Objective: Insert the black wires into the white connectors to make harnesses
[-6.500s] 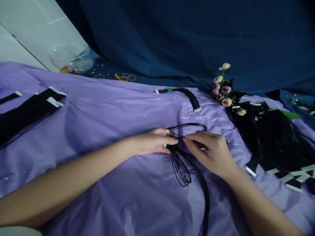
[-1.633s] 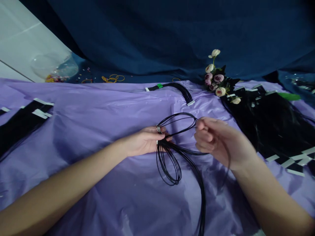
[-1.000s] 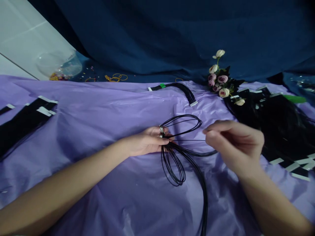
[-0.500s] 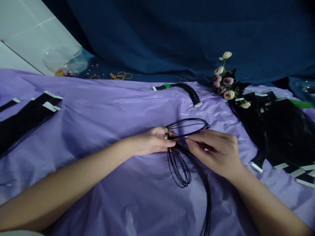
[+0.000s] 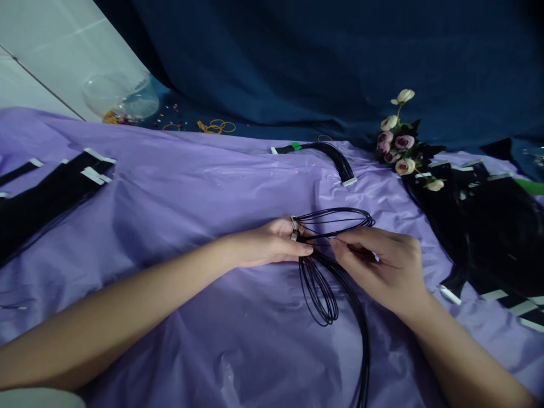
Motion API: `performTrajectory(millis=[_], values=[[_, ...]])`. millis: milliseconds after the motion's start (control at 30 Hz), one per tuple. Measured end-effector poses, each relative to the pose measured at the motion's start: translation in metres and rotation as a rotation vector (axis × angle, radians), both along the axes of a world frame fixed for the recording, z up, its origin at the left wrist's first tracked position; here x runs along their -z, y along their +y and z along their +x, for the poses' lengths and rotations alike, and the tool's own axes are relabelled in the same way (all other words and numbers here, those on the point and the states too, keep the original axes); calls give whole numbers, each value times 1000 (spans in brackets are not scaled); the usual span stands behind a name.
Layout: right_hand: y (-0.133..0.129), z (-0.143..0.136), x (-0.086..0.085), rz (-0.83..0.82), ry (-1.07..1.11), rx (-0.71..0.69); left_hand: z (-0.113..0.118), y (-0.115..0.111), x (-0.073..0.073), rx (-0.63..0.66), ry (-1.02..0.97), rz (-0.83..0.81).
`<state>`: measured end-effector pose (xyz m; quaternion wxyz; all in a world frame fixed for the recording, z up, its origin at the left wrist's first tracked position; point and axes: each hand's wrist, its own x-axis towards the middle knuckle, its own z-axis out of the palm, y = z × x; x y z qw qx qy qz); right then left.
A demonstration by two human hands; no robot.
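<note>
My left hand (image 5: pixel 283 245) is closed around one end of a black wire harness (image 5: pixel 363 334), near the middle of the view. White connectors (image 5: pixel 294 228) poke out at its fingers. From this grip one loop of thin black wires spreads up to the right and another hangs below. The rest of the bundle curves down past the bottom edge. My right hand (image 5: pixel 382 263) is closed just to the right, thumb and forefinger pinching a thin black wire of the harness. Part of that wire is hidden behind the fingers.
A purple sheet (image 5: pixel 178 198) covers the table. A short harness with green tape (image 5: pixel 325 154) lies at the back. Black harness piles lie left (image 5: pixel 46 198) and right (image 5: pixel 488 226), beside artificial flowers (image 5: pixel 399 141). Behind are rubber bands (image 5: pixel 221 126) and a clear tub (image 5: pixel 121 99).
The whole view has shifted slightly, so everything sits a little further right. Both hands keep their grips, and the wire loops look nearly the same.
</note>
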<state>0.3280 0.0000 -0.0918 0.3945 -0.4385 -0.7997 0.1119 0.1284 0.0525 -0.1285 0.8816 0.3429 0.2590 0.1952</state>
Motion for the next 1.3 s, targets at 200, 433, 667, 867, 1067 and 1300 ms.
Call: performTrajectory(millis=[200,433,667,867,1067,1300], values=[[-7,-5,-1,-177,17,136,2,-2,-1,-15,24,23],[-11,-12,-1,-650,253,169,3,-2,-3,-3,80,126],[-4,-16,-3,-1178,549,109,8,-6,-4,-33,60,280],[-10,-17,1,-603,-32,242,10,-13,0,-74,139,307],[-17,-14,6,201,-527,300,11,-12,-1,-77,193,403],[-11,-10,2,478,-570,92,12,-14,-12,-79,166,259]])
